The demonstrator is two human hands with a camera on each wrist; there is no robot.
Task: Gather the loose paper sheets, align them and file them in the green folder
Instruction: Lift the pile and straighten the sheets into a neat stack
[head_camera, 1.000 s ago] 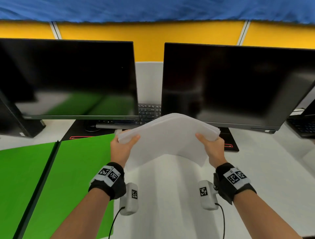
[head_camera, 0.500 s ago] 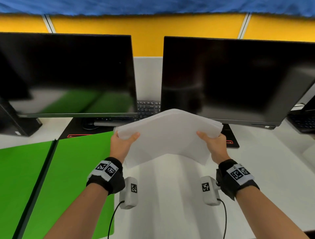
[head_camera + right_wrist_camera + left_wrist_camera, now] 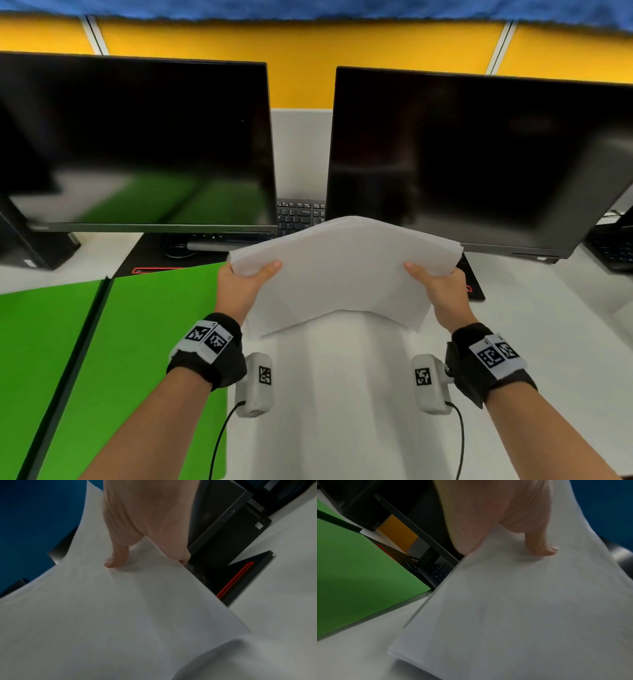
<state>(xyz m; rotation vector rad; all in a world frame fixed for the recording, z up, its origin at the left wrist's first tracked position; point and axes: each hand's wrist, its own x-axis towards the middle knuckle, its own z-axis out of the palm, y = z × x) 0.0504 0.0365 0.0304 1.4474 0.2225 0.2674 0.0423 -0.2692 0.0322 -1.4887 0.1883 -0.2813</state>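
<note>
A stack of white paper sheets hangs in the air above the desk, arched upward in the middle with its lower edge drooping toward me. My left hand grips its left side, thumb on top. At the right side my right hand grips it the same way, thumb lying on the sheets. The fingers under the stack are hidden. The green folder lies open and flat on the desk to the left of the sheets, its dark spine running diagonally.
Two dark monitors stand at the back, with a black keyboard between them. A black mat with red trim lies under the right monitor. The white desk stretches below the sheets.
Both hands have held the stack throughout and lowered it slightly toward me. The arch in the sheets stays.
</note>
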